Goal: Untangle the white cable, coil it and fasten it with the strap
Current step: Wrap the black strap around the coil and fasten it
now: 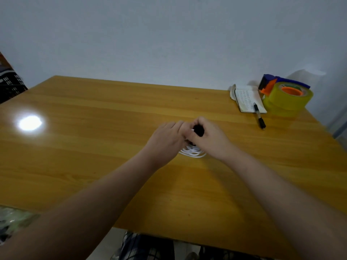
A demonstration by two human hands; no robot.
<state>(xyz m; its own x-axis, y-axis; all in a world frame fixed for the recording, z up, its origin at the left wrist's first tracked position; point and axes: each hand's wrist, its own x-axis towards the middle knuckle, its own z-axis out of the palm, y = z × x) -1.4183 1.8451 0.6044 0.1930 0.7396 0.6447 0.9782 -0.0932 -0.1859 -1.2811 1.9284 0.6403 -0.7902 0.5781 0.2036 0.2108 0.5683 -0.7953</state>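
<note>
The white cable (193, 152) lies in a coil on the wooden table (112, 128), its loops showing just below my two hands. My left hand (167, 137) grips the coil from the left, fingers curled over it. My right hand (208, 136) comes in from the right and pinches the black strap (198, 130) at the top of the coil. Most of the coil and much of the strap are hidden under my fingers.
At the back right corner lie a small notebook (248, 99), a black pen (259, 117) and a yellow tape dispenser (285, 96). A bright light glare (30, 123) sits on the table's left. The near table edge runs just above my lap.
</note>
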